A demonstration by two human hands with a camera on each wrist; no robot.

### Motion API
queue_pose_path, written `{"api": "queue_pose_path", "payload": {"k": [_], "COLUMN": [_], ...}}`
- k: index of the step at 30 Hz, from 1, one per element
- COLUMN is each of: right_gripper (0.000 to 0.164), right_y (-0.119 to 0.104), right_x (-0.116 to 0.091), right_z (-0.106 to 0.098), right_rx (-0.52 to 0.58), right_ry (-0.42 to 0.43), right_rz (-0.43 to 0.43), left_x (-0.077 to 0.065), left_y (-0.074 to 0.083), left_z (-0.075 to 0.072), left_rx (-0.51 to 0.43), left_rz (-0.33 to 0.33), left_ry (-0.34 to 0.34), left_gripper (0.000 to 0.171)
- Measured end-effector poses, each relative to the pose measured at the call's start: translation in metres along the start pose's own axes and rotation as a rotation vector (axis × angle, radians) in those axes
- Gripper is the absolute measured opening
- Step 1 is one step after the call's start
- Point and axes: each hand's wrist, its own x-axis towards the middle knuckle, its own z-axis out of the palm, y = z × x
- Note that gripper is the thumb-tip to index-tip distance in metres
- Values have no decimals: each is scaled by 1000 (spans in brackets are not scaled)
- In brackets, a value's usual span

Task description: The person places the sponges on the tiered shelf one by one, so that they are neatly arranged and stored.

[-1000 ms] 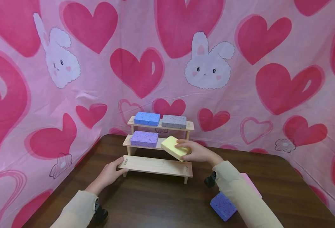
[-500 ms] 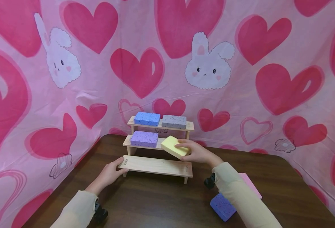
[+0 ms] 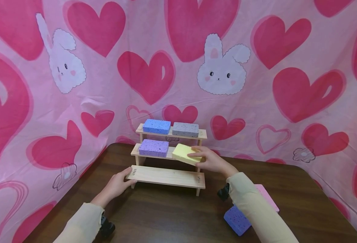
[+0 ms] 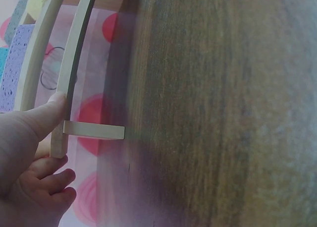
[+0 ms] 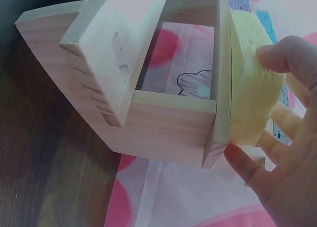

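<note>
Head view: the yellow sponge (image 3: 184, 154) is gripped at its right end between the fingers and thumb of the right hand (image 3: 211, 161). Just left of that hand, it is held at the middle shelf (image 3: 170, 153) of the wooden stand (image 3: 166, 176). In the right wrist view the sponge is seen touching the board, though whether it lies quite flat cannot be told. Farther left of the right hand, on the same shelf, a purple sponge (image 3: 153, 147) is placed flat. Above and beyond the hand, a grey sponge (image 3: 186, 129) and, to its left, a blue sponge (image 3: 156, 126) are set side by side on the top shelf (image 3: 202, 133).

By the left hand (image 3: 116, 185), the left end of the stand's lowest board is pinched; in the left wrist view the thumb is seen laid on the wood, with the other fingers bent near its end.

Nearer the person than the right hand, a violet sponge (image 3: 237, 221) and a pink block (image 3: 268, 198) are partly hidden by the right sleeve (image 3: 257, 206) on the dark table (image 3: 166, 216). Beyond both hands, a pink cloth (image 3: 184, 101) is printed with hearts and rabbits. A black device is worn at each wrist.
</note>
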Motion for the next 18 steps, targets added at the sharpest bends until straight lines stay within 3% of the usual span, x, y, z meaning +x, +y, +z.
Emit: {"api": "queue_pose_path", "payload": {"k": [9, 18], "right_gripper": [40, 41], "right_y": [5, 9], "right_x": [5, 12], "right_z": [0, 2], "right_rx": [40, 29], "right_ry": [-4, 6], "right_rz": [48, 28], "left_x": [0, 1], "left_y": [0, 0], "left_z": [0, 2], "left_rx": [2, 4], "left_rz": [3, 14], "left_ry": [0, 6], "left_gripper": [68, 67]}}
